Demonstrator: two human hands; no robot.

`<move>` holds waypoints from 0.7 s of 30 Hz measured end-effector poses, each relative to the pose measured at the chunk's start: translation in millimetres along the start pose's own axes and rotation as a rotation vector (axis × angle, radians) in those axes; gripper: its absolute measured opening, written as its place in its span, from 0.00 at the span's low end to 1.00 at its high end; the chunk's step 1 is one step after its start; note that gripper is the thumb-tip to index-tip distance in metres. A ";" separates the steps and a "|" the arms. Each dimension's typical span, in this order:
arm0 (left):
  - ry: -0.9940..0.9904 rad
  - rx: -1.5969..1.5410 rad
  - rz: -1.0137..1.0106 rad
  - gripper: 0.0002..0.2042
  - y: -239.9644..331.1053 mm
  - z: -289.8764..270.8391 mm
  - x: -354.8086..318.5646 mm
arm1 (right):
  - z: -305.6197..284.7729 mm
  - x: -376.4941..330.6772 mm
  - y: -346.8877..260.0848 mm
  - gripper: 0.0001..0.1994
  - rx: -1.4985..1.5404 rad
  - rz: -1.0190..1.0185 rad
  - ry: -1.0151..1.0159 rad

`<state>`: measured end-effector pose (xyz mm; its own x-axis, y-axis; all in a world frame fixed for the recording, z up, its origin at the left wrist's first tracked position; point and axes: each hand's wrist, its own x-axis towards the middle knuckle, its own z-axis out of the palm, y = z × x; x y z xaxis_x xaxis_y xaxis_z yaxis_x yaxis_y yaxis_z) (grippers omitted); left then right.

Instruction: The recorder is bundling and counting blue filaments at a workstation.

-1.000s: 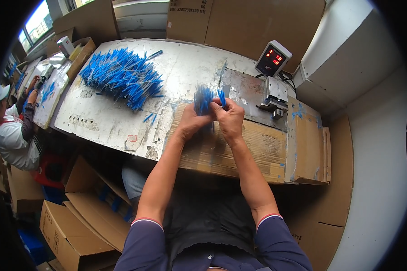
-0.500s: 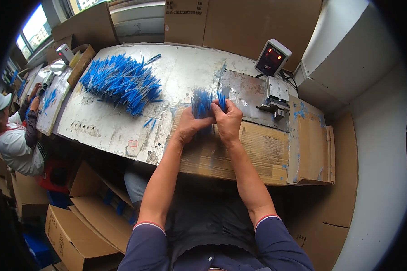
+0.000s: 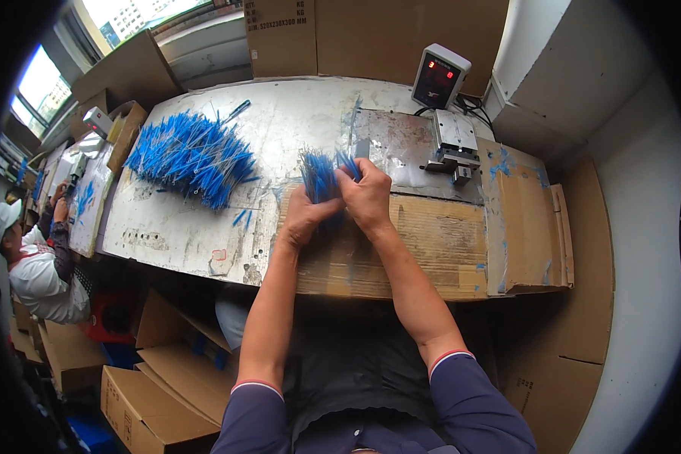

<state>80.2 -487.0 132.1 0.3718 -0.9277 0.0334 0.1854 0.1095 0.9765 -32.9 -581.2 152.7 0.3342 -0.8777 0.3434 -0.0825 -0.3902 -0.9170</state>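
Observation:
An upright bundle of thin blue sticks with greyish ends (image 3: 319,180) is wrapped by my left hand (image 3: 303,217) over the near part of the table. My right hand (image 3: 368,198) pinches a smaller bunch of the same blue sticks (image 3: 346,163), which leans toward the bundle. Both hands are close together, and the lower ends of the sticks are blurred and partly covered by fingers. Farther left on the table lies a large loose pile of blue sticks (image 3: 193,159). A few loose sticks (image 3: 242,219) lie by its near edge.
Cardboard (image 3: 431,242) covers the table's front. To the right stand a metal fixture (image 3: 455,144), a display box with red digits (image 3: 440,76) and a flattened carton (image 3: 530,219). A pen-like tool (image 3: 238,110) lies behind the pile. A co-worker (image 3: 38,265) sits far left.
The whole view has shifted and turned slightly. The small bunch in my right hand now tilts left toward the bundle. Both hands keep their hold.

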 end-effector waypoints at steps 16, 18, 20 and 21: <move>0.068 -0.139 -0.047 0.15 -0.9 -1.0 0.4 | -7.3 -10.9 2.4 0.03 0.513 0.196 -0.095; 0.054 -0.203 -0.066 0.14 -3.6 -6.7 2.9 | -9.7 -15.1 7.6 0.02 0.489 0.165 -0.096; 0.050 -0.258 -0.031 0.14 -5.9 -10.5 6.5 | -14.4 -17.0 12.2 0.02 0.465 0.132 -0.095; 0.054 -0.263 -0.031 0.14 -6.3 -12.0 6.6 | -15.3 -17.9 11.2 0.03 0.336 0.150 -0.159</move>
<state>92.5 -489.5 123.6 0.4091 -0.9124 -0.0144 0.4247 0.1764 0.8880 -54.2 -574.1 139.4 0.4850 -0.8538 0.1892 0.1614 -0.1253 -0.9789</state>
